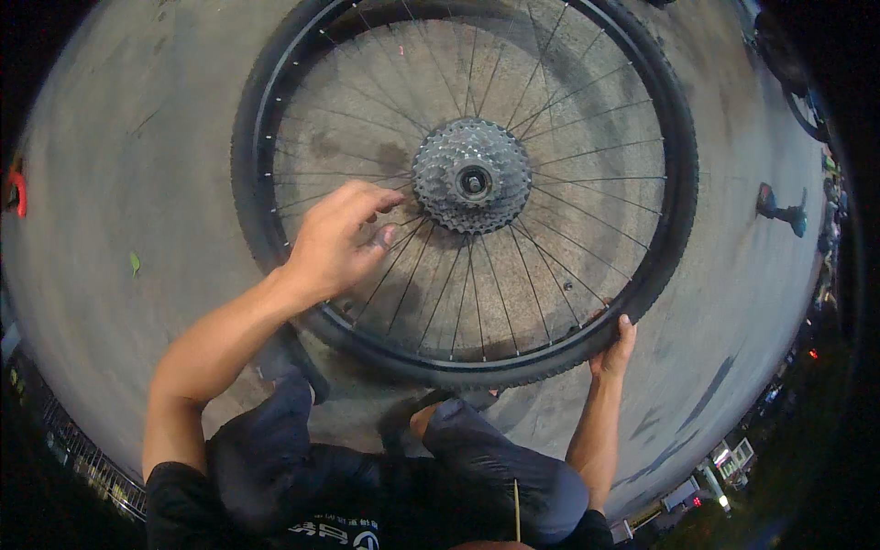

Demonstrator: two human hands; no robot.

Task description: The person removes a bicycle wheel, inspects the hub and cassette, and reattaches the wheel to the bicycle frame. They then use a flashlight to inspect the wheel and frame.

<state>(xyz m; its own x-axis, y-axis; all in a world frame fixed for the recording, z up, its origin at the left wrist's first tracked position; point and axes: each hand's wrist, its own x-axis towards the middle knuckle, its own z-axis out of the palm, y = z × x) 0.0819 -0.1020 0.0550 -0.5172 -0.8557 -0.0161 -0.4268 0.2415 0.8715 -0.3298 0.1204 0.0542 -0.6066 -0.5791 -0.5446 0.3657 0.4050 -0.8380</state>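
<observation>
A bicycle wheel (680,137) with a black knobbly tyre and thin spokes is held up before me. Its grey cassette (440,165) of stacked toothed sprockets faces me, around the hub (473,183). My right hand (616,348) grips the tyre at the lower right, thumb on top and the other fingers hidden behind it. Over the spokes, just left of the cassette, hovers my left hand (344,238). Its fingers are bent with a gap between thumb and forefinger, and I see nothing between them.
Grey concrete floor (165,110) spreads around and below the wheel. A teal and black cordless drill (784,213) lies at the far right. Something red (16,191) shows at the left rim, and part of another wheel (802,115) at the upper right. My knees (509,449) are below the tyre.
</observation>
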